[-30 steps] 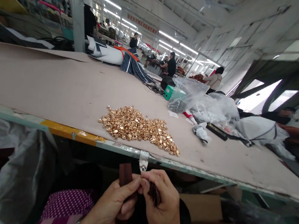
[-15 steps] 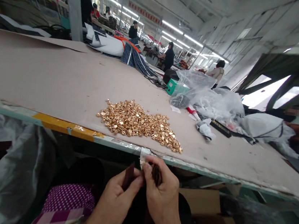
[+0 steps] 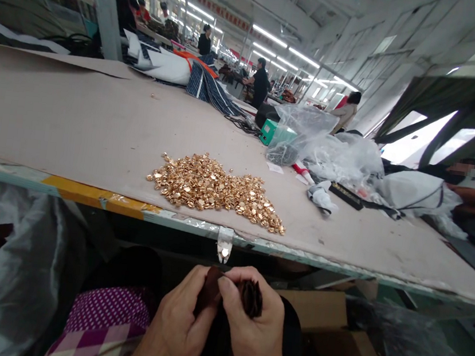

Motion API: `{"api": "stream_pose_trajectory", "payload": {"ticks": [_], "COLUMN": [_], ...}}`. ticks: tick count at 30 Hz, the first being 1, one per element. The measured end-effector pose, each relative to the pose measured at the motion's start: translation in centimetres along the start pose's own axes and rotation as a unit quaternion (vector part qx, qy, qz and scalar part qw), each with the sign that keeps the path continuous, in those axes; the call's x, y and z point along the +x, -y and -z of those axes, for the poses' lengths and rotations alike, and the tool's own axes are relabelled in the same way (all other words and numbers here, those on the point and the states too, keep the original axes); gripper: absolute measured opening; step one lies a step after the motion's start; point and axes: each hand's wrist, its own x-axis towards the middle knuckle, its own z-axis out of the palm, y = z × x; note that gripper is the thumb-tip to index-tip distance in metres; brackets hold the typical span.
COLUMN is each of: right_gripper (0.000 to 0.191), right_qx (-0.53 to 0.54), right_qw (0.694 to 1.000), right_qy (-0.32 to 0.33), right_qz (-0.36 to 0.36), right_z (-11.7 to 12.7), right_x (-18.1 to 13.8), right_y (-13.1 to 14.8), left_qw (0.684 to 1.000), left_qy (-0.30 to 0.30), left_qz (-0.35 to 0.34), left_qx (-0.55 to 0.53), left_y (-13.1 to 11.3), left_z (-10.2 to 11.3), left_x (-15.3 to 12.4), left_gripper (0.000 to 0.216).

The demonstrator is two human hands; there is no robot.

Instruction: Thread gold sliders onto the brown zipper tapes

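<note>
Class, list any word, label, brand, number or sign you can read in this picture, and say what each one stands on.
None can be read with certainty.
Red banner at the back of the hall: a row of characters, too small and blurred to read.
Black strip on the table: gold-coloured marks, too small to make out.
Green box: pale patch on its face, too small to read.

Free passage: the desk (image 3: 64, 107) left of the gold pile (image 3: 218, 190), back to the fabric (image 3: 211, 91). A second passage runs right of the pile, along the near edge. Obstacles: the tab (image 3: 225, 243) projects from that edge, just ahead of the left hand (image 3: 179, 315) and right hand (image 3: 256, 325). The plastic bag (image 3: 338, 150), green box (image 3: 269, 131) and rag (image 3: 321, 195) obstruct the far right.
</note>
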Motion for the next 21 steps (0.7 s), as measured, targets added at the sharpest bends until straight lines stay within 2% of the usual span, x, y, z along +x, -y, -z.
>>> {"api": "stream_pose_trajectory", "payload": {"ticks": [3,7,9,14,16,19,21], "right_gripper": [0.014,0.012,0.013,0.012,0.011,0.012,0.013], "right_qx": [0.036,0.04,0.022,-0.075,-0.094,-0.081,-0.059], "right_qw": [0.998,0.997,0.998,0.993,0.988,0.98,0.984], "right_qy": [0.007,0.018,0.033,0.087,0.106,0.116,0.089], "right_qz": [-0.048,-0.065,-0.057,0.017,0.065,0.143,0.146], "right_z": [0.3,0.7,1.0,1.6,1.7,1.6,1.4], "right_x": [0.0,0.1,0.1,-0.2,-0.3,-0.4,-0.3], "right_y": [-0.4,-0.8,-0.9,-0.9,-0.7,-0.6,-0.6], "left_qw": [0.998,0.992,0.992,0.992,0.977,0.928,0.903], "left_qy": [0.019,0.022,0.016,0.036,0.052,0.065,0.056], "left_qz": [0.034,0.066,0.076,0.09,0.139,0.232,0.265], "left_qx": [-0.041,-0.101,-0.098,-0.085,-0.152,-0.286,-0.333], "left_y": [-1.0,-1.8,-1.7,-1.4,-1.5,-1.4,-1.2], "left_z": [0.1,0.8,1.3,1.8,1.7,1.4,1.2], "left_x": [-0.2,-0.2,-0.1,0.3,0.5,0.7,0.8], "left_gripper": [0.017,0.019,0.013,0.021,0.026,0.028,0.026]}}
